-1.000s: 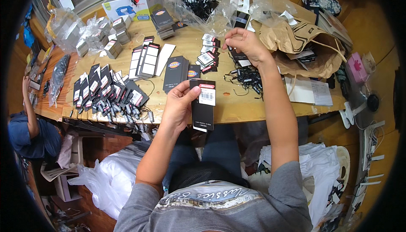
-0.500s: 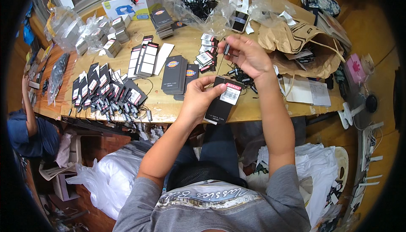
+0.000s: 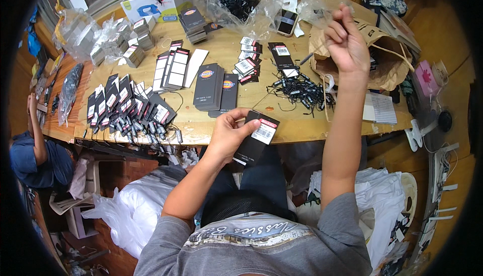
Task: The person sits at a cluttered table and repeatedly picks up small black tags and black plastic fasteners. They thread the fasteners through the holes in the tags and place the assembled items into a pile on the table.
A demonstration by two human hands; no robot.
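Near the table's front edge, my left hand [image 3: 229, 136] is closed on a black hang tag [image 3: 252, 148]. It bears a white barcode sticker with a red band, and a pale edge shows beneath it. My right hand [image 3: 348, 44] is raised at the right, thumb and finger pinched together. A black tag string [image 3: 312, 55] with a slim dark fastener appears to hang from that pinch, though its thin cord is hard to make out. Below lies a tangled heap of black tag strings [image 3: 301, 93]. Beyond the heap are more stickered black tags [image 3: 282, 57].
Finished-looking tags with strings [image 3: 128, 106] fan out at left. Plain black tags [image 3: 208, 87] are stacked mid-table, beside sticker strips [image 3: 177, 68]. A paper bag [image 3: 322, 57], phone [image 3: 287, 23] and clear plastic bag [image 3: 214, 12] stand farther back. Another person [image 3: 40, 158] sits at far left.
My right hand has risen away to the upper right with the tag string, uncovering the string heap and tags beyond. My left hand and the hang tag have dropped slightly nearer me.
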